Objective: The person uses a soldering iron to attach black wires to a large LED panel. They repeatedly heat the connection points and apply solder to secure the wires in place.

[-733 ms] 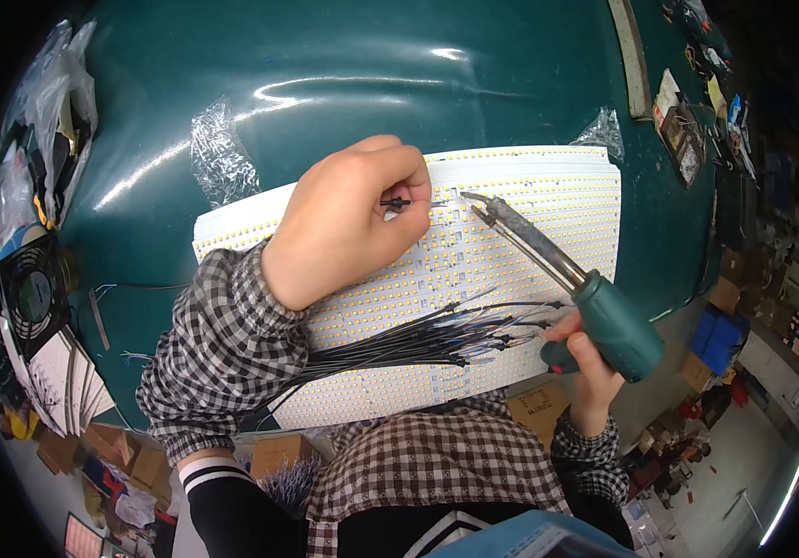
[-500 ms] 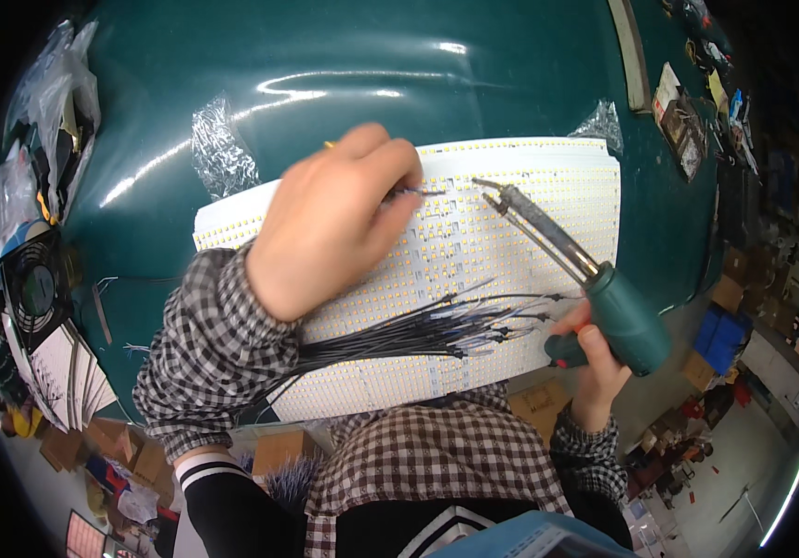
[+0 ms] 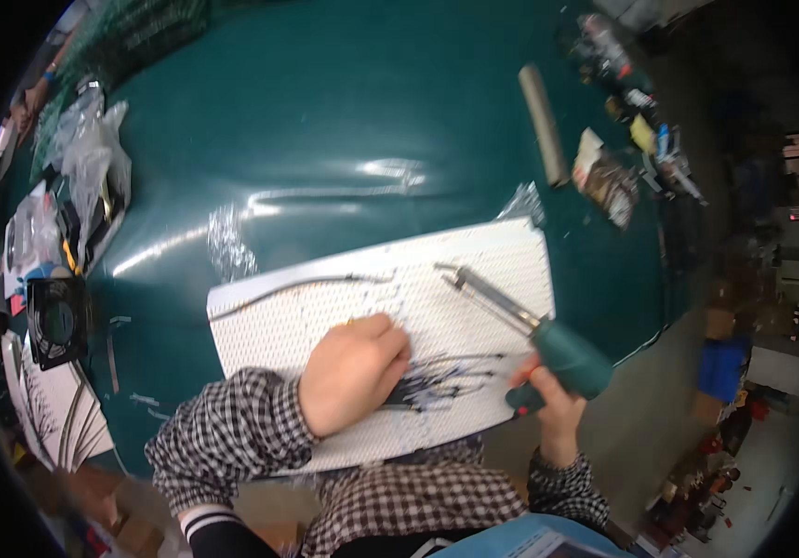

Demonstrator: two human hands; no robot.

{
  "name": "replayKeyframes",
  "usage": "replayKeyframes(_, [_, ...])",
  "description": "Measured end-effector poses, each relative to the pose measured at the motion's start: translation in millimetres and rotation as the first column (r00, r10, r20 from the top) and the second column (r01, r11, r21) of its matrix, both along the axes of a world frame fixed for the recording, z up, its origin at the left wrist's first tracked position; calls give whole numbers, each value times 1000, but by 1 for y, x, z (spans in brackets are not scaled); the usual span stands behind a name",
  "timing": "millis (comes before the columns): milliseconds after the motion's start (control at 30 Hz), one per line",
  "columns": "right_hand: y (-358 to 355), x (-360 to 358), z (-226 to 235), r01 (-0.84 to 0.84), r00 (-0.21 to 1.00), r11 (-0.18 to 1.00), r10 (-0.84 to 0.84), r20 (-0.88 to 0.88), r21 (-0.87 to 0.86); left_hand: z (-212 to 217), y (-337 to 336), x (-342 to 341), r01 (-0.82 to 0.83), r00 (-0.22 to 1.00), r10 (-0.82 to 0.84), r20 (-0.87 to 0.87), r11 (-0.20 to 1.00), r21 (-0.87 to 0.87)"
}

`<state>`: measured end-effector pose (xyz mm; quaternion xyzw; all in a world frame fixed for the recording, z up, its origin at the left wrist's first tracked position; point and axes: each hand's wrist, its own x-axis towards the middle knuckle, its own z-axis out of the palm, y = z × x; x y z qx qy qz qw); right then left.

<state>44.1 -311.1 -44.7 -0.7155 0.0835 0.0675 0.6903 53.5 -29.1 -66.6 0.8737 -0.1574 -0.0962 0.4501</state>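
Note:
My right hand (image 3: 556,402) is closed round the green handle of a trigger-type soldering gun (image 3: 574,358). Its metal tip points up and left above a white LED panel (image 3: 502,249) dotted with rows of small yellowish chips. Over the panel's middle, my left hand (image 3: 358,372) is curled, knuckles up, at the left end of a bundle of black wires (image 3: 446,379). A small yellow bit shows at its upper edge; what the fingers hold is hidden. One separate dark wire (image 3: 297,284) lies along the panel's far left part, its stripped end near the middle.
The panel lies on a green-covered table (image 3: 325,121), with clear tape (image 3: 232,244) at its far left corner. At left are a black fan (image 3: 55,321), white panels (image 3: 65,409) and plastic bags (image 3: 93,167). A bar (image 3: 544,126) and a crumpled packet (image 3: 606,177) lie far right.
My left hand has come back toward me from the panel's far part to the wire bundle. A single wire now shows lying where it was. The view has shifted; the soldering gun stays held.

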Motion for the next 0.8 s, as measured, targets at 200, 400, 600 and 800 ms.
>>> replayKeyframes(200, [-3,3,-4,-96,991,995,95,99,12,-2,-2,-5,32,998,-33,53,999,6])
replayKeyframes(400, [-4,-4,-2,-41,998,998,43,55,-39,13,16,-11,-201,978,188,95,967,155])
replayKeyframes(600, [4,0,5,-98,987,994,93,131,39,-1,31,-1,-299,945,257,-205,930,-215])
replayKeyframes(800, [3,0,1,-101,989,995,99,110,11,-10,28,4,-385,912,301,-277,861,-333])
